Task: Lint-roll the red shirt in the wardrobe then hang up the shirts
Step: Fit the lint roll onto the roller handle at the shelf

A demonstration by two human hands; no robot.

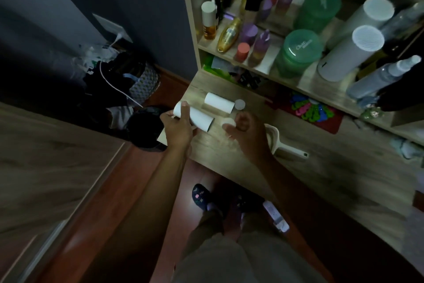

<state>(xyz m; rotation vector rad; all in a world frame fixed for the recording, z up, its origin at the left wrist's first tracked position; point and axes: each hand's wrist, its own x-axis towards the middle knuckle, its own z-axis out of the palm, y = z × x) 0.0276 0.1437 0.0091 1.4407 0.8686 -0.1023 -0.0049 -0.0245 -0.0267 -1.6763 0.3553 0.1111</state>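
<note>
One white roll (199, 120) is gripped in the left hand (177, 128), the fingers curled round its near end, and is held tilted over the left edge of the wooden tabletop (229, 145). The right hand (246, 131) is held just beside it with its fingers curled. A small pale round piece (228, 122) is seen at the fingertips, but blur leaves it unclear whether it is pinched. A second white roll (218, 102), capped in grey, is laid flat just behind. One white lint-roller handle (290, 150) is partly hidden under the right wrist. Bottles, one green tub (298, 51) and one tall white cylinder (348, 53) are ranged on the shelf beyond, doubled in a mirror. Two patterned slippers (200, 195) are seen on the floor below.
</note>
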